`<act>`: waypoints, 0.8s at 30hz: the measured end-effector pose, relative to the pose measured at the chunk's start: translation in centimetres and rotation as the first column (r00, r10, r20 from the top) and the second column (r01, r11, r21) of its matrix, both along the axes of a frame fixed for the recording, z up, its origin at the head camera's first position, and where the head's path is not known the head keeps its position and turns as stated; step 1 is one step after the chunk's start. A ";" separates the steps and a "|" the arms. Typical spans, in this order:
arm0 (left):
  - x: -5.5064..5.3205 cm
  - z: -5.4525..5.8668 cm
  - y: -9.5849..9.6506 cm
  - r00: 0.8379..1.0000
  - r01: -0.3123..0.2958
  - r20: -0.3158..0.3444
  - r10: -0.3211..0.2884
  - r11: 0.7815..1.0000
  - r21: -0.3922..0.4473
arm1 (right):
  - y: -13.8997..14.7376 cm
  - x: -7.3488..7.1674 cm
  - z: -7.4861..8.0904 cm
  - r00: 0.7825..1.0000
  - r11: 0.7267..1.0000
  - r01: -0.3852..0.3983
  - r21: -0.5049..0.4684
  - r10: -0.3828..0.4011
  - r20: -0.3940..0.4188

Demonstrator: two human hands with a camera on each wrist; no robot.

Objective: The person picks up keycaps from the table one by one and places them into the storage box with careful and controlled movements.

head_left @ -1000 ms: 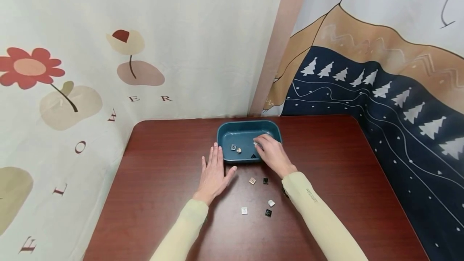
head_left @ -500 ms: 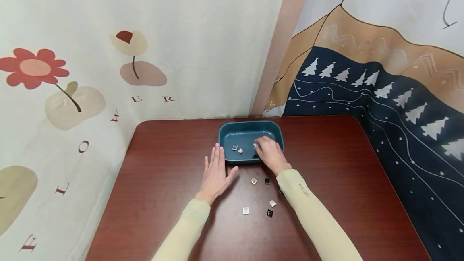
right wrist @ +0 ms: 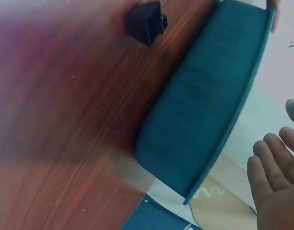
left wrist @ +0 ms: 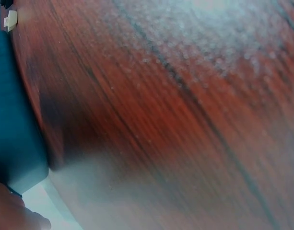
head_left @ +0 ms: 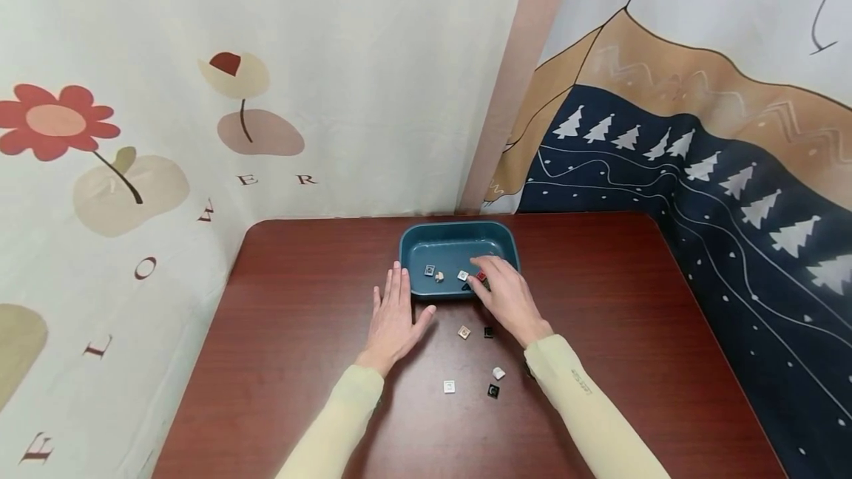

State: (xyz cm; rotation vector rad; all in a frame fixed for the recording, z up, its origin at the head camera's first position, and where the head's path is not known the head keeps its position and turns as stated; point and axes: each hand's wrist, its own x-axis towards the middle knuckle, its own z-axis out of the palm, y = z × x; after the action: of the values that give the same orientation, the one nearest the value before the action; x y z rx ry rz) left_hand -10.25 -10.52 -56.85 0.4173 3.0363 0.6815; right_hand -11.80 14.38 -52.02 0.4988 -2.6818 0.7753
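My right hand hovers over the right part of a blue tray, its thumb apart from the loosely bent fingers. In the right wrist view its fingers show above the tray's rim, with nothing between them. A white keycap lies in the tray by the thumb, and a red keycap shows just under the hand. Also inside are a grey keycap, a cream one and a black one, close to the front wall. Flat, with straight fingers, my left hand rests against the tray's left side.
Several loose keycaps lie on the brown table in front of the tray: a beige one, black ones, and white ones. A printed curtain hangs behind the table's back edge.
The white keycap that was at my right fingertips now lies in the tray. My right hand has spread and drawn back a little, uncovering the red keycap. The left hand has stayed put.
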 end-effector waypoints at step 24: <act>0.0 0.0 -0.3 1.000 0.016 0.015 -0.016 1.000 -0.003 | 3.0 6.4 -0.3 0.993 0.989 -0.118 0.092 0.115 0.036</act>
State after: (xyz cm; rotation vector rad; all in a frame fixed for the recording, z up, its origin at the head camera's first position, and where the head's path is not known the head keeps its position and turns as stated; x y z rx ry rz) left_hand -10.22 -10.77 -56.82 0.4338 3.0163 0.6762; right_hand -5.35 17.43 -52.32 0.6770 -2.7476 0.6946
